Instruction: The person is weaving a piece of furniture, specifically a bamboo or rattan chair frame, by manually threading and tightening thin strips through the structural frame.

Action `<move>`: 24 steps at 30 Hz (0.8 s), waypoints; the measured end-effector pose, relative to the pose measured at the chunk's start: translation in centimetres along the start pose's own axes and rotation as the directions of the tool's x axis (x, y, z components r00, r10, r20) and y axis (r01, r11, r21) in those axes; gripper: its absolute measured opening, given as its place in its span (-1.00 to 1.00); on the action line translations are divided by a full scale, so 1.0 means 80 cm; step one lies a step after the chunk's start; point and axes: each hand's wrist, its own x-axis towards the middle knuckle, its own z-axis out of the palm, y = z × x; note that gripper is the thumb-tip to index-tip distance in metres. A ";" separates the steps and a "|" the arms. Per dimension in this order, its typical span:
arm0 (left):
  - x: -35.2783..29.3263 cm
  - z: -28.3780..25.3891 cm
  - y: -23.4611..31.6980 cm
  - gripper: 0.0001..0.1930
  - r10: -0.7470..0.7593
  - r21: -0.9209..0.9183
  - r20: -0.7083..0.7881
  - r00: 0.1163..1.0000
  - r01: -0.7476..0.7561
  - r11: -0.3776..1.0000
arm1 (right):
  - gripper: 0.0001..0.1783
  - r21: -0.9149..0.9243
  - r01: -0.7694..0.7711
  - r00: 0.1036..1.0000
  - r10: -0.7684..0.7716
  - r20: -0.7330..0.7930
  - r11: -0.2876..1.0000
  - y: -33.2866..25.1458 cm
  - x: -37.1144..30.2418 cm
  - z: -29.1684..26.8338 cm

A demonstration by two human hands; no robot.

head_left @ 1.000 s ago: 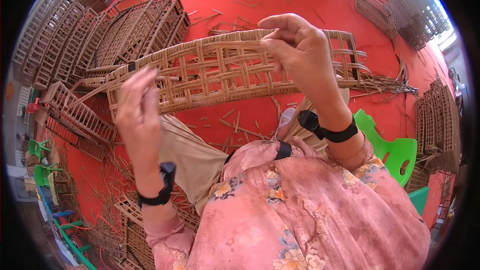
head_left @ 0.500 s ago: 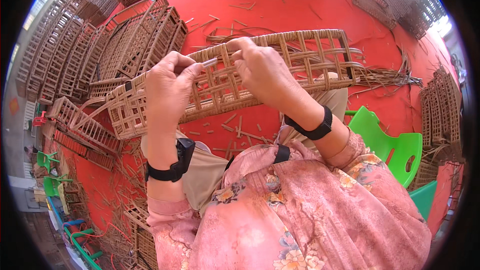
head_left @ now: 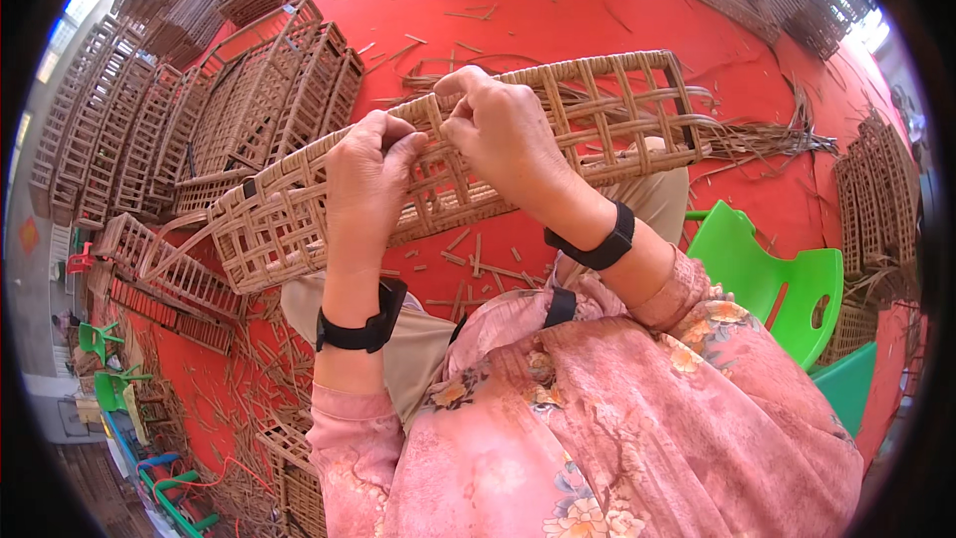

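A long, shallow wicker basket (head_left: 289,229) of brown woven strips lies slanted across my lap, its right end higher in view. Pinched at the upper rim, my left hand (head_left: 368,179) has thumb and forefinger together; whatever is between them is hidden. Close beside it, my right hand (head_left: 513,134) has its fingers curled on the same rim, gripping the weave. A bundle of loose strips (head_left: 767,136) trails past the basket's right end, and longer strip ends stick out at its left end.
Stacked wicker baskets (head_left: 264,100) stand at the left, with more at the back and far right. A green plastic chair (head_left: 762,279) is at my right. Cut strip scraps are scattered over the red floor (head_left: 588,10). A smaller slatted basket (head_left: 164,259) sits at near left.
My left hand has moved right, toward my right hand, and down onto the rim. The short pale piece that stuck out of its fingers is now hidden. The basket's left end has dropped slightly.
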 end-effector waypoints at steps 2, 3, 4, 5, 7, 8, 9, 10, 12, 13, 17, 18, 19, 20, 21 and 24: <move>0.000 0.007 0.005 -0.91 0.009 0.017 0.014 1.000 -0.009 1.000 | -0.79 -0.013 0.015 0.999 -0.015 -0.045 1.000 0.004 0.007 -0.008; 0.001 0.010 0.006 -0.90 0.166 0.086 -0.097 0.981 -0.158 0.984 | -0.79 -0.017 0.014 0.999 -0.015 -0.043 1.000 0.003 0.008 -0.021; 0.003 0.012 0.006 -0.88 0.320 0.168 -0.200 0.926 -0.290 0.942 | -0.78 0.053 -0.051 0.997 0.054 -0.055 0.997 -0.007 0.013 -0.040; 0.007 0.016 0.012 -0.87 0.349 0.151 -0.192 0.917 -0.323 0.934 | -0.76 0.120 -0.119 0.989 0.128 -0.068 0.986 -0.009 0.015 -0.055; 0.009 0.035 0.037 -0.86 0.267 -0.137 -0.126 0.955 -0.283 0.949 | -0.73 0.182 -0.111 0.992 0.121 -0.043 0.977 -0.005 0.010 -0.062; 0.009 0.042 0.045 -0.85 0.202 -0.401 -0.039 0.979 -0.201 0.894 | -0.70 0.253 -0.101 0.994 0.108 -0.015 0.962 -0.003 0.009 -0.064; 0.011 0.044 0.044 -0.84 0.165 -0.417 0.085 0.983 -0.115 0.902 | -0.70 0.276 -0.113 0.993 0.121 -0.012 0.955 0.000 0.008 -0.063; 0.012 0.046 0.040 -0.84 0.170 -0.421 0.087 0.982 -0.118 0.899 | -0.70 0.270 -0.112 0.993 0.121 -0.016 0.956 0.002 0.007 -0.066; 0.013 0.049 0.032 -0.85 0.053 -0.418 0.050 0.997 -0.027 0.908 | -0.70 0.092 -0.175 0.983 0.179 -0.040 0.980 0.006 0.006 -0.072; 0.011 0.050 0.033 -0.85 0.053 -0.340 -0.009 0.999 -0.053 0.939 | -0.70 0.088 -0.180 0.982 0.184 -0.043 0.980 0.010 0.003 -0.074; 0.009 0.059 0.052 -0.84 0.060 -0.031 -0.024 0.998 -0.061 0.998 | -0.74 -0.271 -0.114 0.993 0.119 0.002 0.956 0.022 -0.003 -0.073; 0.013 0.066 0.050 -0.85 0.078 -0.009 -0.018 0.997 -0.078 0.997 | -0.77 -0.324 -0.068 0.996 0.084 0.036 0.943 0.022 -0.003 -0.071; 0.016 0.070 0.050 -0.86 0.098 0.014 -0.010 0.995 -0.097 0.995 | -0.80 -0.311 -0.081 0.991 0.110 0.078 0.947 0.016 0.000 -0.070; 0.019 0.071 0.051 -0.86 0.100 0.014 -0.007 0.995 -0.099 0.995 | -0.80 -0.311 -0.083 0.991 0.112 0.076 0.947 0.017 0.001 -0.068; 0.022 0.071 0.051 -0.86 0.135 0.032 0.006 0.991 -0.135 0.990 | -0.80 -0.326 -0.076 0.984 0.123 0.126 0.942 0.022 0.001 -0.065; 0.031 0.071 0.054 -0.86 0.183 0.030 0.070 0.981 -0.185 0.982 | -0.76 -0.318 -0.071 0.979 0.128 0.161 0.945 0.036 0.005 -0.059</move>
